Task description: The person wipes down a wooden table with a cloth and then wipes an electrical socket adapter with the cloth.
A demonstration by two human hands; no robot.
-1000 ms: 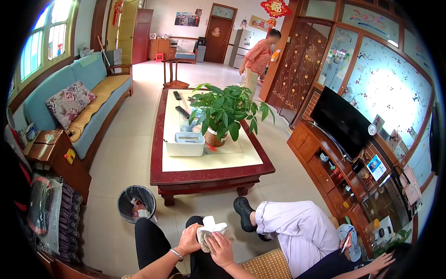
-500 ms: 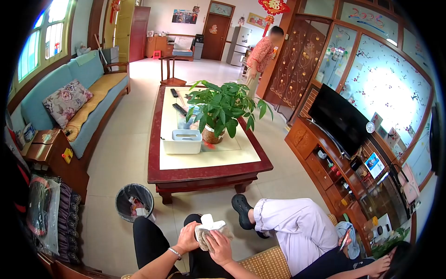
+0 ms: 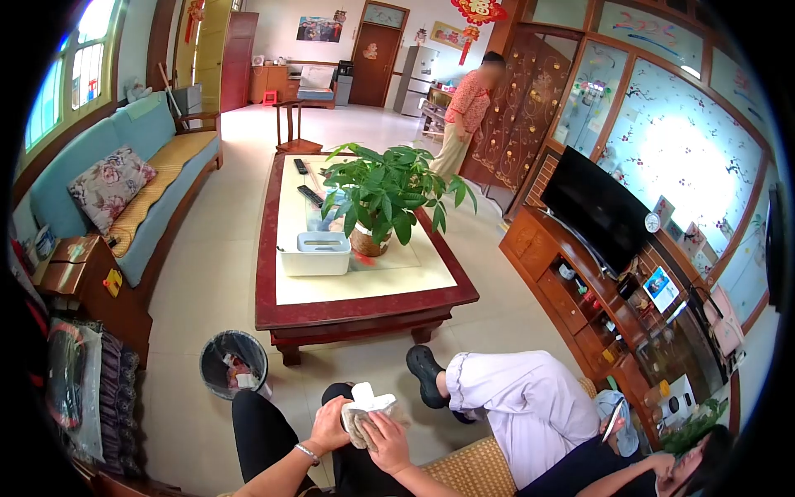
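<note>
My left hand (image 3: 330, 426) and my right hand (image 3: 387, 444) grip a soft beige-and-white bundle (image 3: 370, 404) from both sides, just above my dark-trousered legs. A white flap stands up from its top, and the lower part looks beige and fuzzy. Its exact kind I cannot make out. The fingers of both hands are curled round it, with the left on its near left side and the right across its right front. A bracelet (image 3: 307, 453) is on my left wrist.
A low table (image 3: 364, 313) ahead holds a potted plant (image 3: 389, 203), white tissue box (image 3: 315, 258) and remotes (image 3: 310, 195). A lined bin (image 3: 233, 364) stands by my left leg. One person (image 3: 530, 414) sits at my right; another (image 3: 466, 116) stands near the door.
The view has turned slightly, shifting the room a little left. The standing person has lowered an arm. Both my hands keep their hold on the bundle.
</note>
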